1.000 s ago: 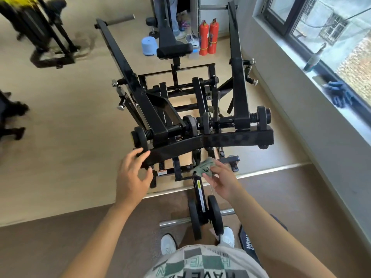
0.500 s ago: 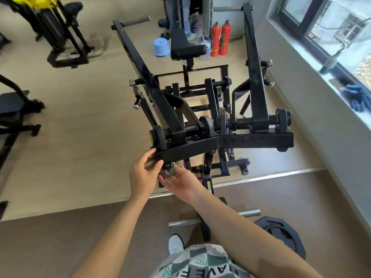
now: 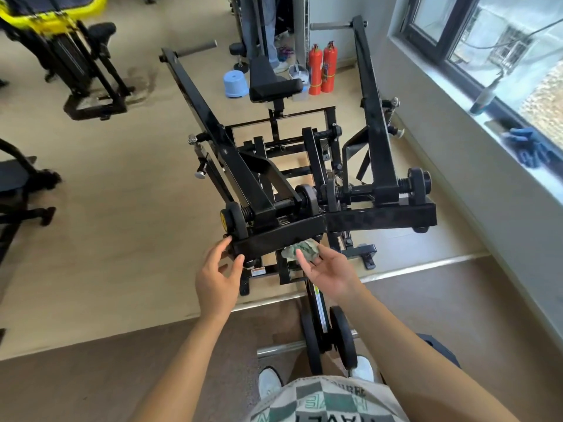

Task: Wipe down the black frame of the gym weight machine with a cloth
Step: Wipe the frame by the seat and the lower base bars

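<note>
- my left hand [image 3: 217,277] is wrapped loosely around the near left end of the black steel crossbar of the weight machine frame [image 3: 280,237], thumb under it and fingers on its end, steadying it rather than squeezing.
- my right hand [image 3: 330,269] is turned palm up and pinches a crumpled grey-green cloth [image 3: 300,249], pressing it against the underside of that same crossbar near its middle.
- the frame reaches away from me: two long black arms run to grey foam handles, with a black padded seat [image 3: 275,86] between them at the far end.
- black round weight plates [image 3: 342,339] sit on a chrome bar close to my white shoes [image 3: 269,382].
- the machine stands on pale wood-look flooring [image 3: 122,208]; a metal strip separates it from the brown matte floor [image 3: 91,382] where i stand.
- two red fire extinguishers [image 3: 323,68] stand by the far wall, with a pale blue plastic stool [image 3: 235,83] to their left.
- a yellow and black gym machine [image 3: 61,41] is at the upper left.
- on the right, a dark-framed window [image 3: 457,41] sits above a pale sill [image 3: 518,166], where a bright blue cloth or glove [image 3: 528,147] lies beside a bottle.
</note>
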